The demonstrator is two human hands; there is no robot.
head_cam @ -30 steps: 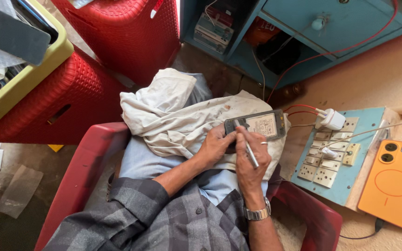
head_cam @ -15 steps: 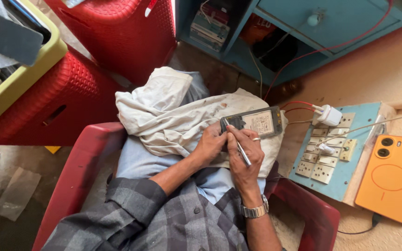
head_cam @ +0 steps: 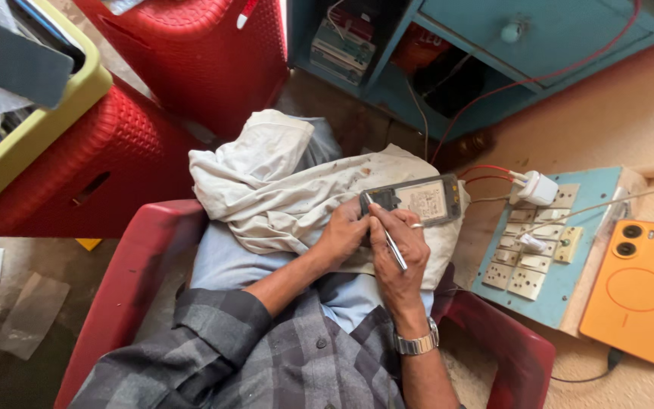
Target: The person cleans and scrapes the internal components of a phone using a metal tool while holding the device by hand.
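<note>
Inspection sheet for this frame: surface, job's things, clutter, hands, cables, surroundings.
Surface: stained white cloth over the lap, in a red chair.
Job's things: opened phone, thin metal tool.
Clutter: orange phone, white charger on a switchboard.
Hands: left hand steadies the opened phone; right hand holds the tool.
Cables: red wires.
Surroundings: red baskets, blue cabinet.

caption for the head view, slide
Seated person's left hand steadies opened phone on lap cloth; right hand holds thin tool.
</note>
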